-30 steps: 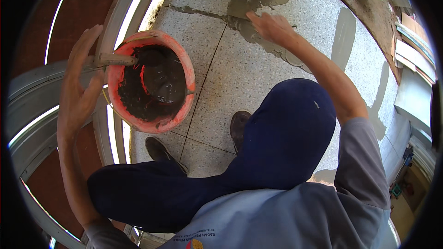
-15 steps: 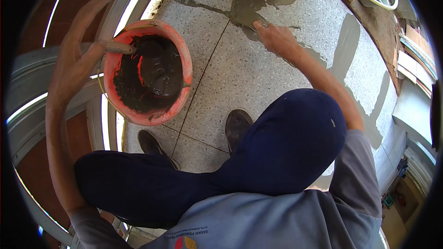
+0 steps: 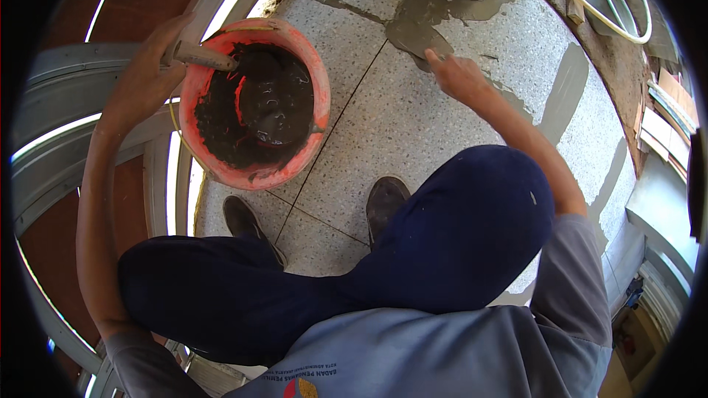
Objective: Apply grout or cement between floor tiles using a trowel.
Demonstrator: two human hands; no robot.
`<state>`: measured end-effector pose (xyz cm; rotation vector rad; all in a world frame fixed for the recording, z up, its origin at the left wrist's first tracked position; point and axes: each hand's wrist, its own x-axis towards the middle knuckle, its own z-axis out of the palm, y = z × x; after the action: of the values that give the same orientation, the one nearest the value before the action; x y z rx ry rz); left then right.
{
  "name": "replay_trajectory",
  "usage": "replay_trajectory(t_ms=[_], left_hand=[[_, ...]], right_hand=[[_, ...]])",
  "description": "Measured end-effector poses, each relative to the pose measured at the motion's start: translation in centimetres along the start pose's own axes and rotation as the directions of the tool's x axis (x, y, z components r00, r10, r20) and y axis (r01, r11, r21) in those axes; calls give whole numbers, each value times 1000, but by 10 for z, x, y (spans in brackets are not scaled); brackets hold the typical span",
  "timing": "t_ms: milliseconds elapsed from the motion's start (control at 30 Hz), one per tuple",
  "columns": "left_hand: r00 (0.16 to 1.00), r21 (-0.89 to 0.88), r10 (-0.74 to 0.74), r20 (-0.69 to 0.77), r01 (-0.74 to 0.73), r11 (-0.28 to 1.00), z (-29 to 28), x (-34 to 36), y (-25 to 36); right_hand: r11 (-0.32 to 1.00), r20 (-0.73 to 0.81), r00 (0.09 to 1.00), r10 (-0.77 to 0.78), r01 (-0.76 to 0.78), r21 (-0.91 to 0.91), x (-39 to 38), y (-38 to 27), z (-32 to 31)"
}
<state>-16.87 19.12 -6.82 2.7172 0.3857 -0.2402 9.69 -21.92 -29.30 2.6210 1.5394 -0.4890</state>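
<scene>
pale hose (image 3: 625,34) by grey bucket (image 3: 603,9) | wood block (image 3: 575,9) nearby | stacked boards (image 3: 665,119), far right

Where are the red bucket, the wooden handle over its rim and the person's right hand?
Red bucket (image 3: 321,92): head view, right side of its rim.
Wooden handle (image 3: 206,57): head view, middle of its length.
Right hand (image 3: 461,79): head view, back of the hand.
</scene>
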Motion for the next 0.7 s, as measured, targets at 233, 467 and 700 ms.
replay_trajectory(t_ms=[233, 467, 700], left_hand=[[1000, -7, -24, -2, 24, 1000, -5, 3, 6], [998, 32, -52, 35, 51, 998, 6, -4, -18], [997, -93, -76, -31, 72, 993, 36, -10, -54]], right_hand=[[993, -12, 998, -64, 65, 99, 25, -16, -48], [997, 46, 997, -70, 70, -16, 19, -15, -31], [996, -73, 995, 61, -56, 69, 70, -46, -28]])
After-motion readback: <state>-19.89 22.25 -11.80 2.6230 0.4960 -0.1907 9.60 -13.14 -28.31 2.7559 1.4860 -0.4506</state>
